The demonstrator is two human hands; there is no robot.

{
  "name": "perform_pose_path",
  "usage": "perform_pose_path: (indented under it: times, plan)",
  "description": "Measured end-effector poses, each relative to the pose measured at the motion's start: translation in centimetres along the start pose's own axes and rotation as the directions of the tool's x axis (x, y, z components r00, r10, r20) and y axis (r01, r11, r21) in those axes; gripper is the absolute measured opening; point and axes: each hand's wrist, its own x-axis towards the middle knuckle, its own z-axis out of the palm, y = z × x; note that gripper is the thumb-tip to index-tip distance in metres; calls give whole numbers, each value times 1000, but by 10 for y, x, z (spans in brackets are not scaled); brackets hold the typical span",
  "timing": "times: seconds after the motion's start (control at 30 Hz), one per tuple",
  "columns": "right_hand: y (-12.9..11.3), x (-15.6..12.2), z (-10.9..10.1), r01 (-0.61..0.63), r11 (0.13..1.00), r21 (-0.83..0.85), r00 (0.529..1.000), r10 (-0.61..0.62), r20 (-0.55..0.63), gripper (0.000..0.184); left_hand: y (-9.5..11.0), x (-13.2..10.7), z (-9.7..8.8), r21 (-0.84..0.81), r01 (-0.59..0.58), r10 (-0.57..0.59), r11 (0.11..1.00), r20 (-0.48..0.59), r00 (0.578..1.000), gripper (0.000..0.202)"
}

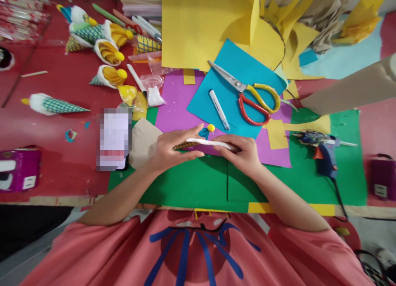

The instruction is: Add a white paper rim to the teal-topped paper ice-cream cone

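My left hand point(173, 147) and my right hand point(243, 154) meet over the green sheet point(198, 183), both closed on one small paper craft cone point(204, 142). The cone has a yellow checked tip under my left fingers, a white strip running toward my right hand, a blue scrap and a small yellow ball point(210, 128) on top. My left thumb lies along its top edge. My right fingers pinch the white end.
Scissors point(253, 98) and a white marker point(219, 109) lie on a blue sheet point(235, 83) over purple paper. A glue gun point(323, 154) rests on the right. Finished cones point(102, 46) sit at upper left, a phone point(114, 139) to my left, yellow paper point(198, 26) behind.
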Motion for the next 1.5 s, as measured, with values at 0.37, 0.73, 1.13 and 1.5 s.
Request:
perform_pose_path:
  times: [0.37,0.73,1.13,1.5]
  plan:
    - [3,0,1,-21,999,45,1000,21,-2,34,4,3,1,93,-46,51,995,-60,997,17]
    - [5,0,0,117,989,-87,993,-117,10,9,0,-3,4,-159,45,-51,986,-31,998,58]
    - [8,-2,5,108,992,-65,994,-108,5,26,5,7,4,62,-112,106,992,88,990,11]
    - [6,0,1,229,961,-155,973,-229,17,13,10,2,6,206,-122,111,971,65,992,16]
